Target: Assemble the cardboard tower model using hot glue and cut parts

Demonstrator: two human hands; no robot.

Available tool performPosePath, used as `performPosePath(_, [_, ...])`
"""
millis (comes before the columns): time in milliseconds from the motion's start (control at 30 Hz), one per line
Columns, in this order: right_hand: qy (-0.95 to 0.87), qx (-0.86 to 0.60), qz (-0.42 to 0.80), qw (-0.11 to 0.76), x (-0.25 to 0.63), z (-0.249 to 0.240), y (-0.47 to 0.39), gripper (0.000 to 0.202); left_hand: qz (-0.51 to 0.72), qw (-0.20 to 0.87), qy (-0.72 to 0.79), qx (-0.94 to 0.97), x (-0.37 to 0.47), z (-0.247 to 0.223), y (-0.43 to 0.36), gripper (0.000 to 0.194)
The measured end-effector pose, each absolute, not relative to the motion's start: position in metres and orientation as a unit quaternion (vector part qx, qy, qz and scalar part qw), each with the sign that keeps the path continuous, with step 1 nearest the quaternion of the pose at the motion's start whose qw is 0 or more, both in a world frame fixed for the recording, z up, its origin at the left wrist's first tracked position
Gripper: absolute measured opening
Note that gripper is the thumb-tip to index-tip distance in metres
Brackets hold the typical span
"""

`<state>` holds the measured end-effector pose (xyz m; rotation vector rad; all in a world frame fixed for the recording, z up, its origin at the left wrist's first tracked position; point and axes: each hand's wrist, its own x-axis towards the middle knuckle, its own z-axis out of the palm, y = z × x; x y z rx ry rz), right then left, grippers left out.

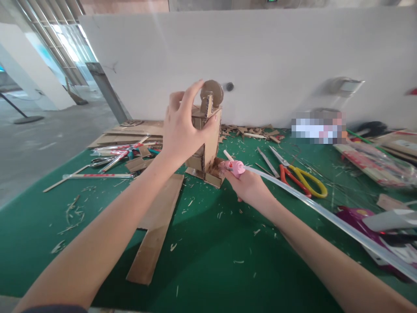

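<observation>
A cardboard model (208, 148), box-shaped with a round disc on top, stands on the green mat (211, 261). My left hand (182, 126) grips its upper left side. My right hand (249, 184) holds a pink glue gun (233, 166) with its nozzle against the model's lower right corner. A long clear glue stick (325, 213) trails from the gun's back toward the right edge.
Long cardboard strips (156, 226) lie below the model. Yellow-handled scissors (302, 176) and orange-handled pliers lie to the right. More scissors, sticks and cardboard sheets (130, 130) sit at the left. Packaged items (378, 165) and a purple object (358, 215) crowd the right. A white wall stands behind.
</observation>
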<state>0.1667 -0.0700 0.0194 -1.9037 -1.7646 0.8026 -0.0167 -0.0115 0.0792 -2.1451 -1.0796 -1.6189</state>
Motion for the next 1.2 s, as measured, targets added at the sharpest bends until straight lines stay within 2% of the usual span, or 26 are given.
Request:
performPosePath(433, [-0.633,-0.685,0.286,0.221,0.179,0.014,-0.075,0.046,-0.549,0.164,-0.388,-0.722,-0.013,0.08,-0.015,0.059])
performPosePath(767, [-0.628,-0.641,0.319,0.305,0.171,0.001,-0.06,0.046,-0.546,0.156,-0.384,-0.728,-0.014,0.08,-0.014,0.059])
performPosePath(1000, [-0.639,-0.621,0.311,0.33,0.169,0.008,-0.063,0.044,-0.54,0.125,-0.392,-0.734,-0.014,0.081,-0.015,0.056])
performPosePath(1200, [-0.669,-0.592,0.29,0.343,0.167,0.004,-0.061,0.036,-0.536,0.154,-0.386,-0.735,-0.016,0.079,-0.012,0.057])
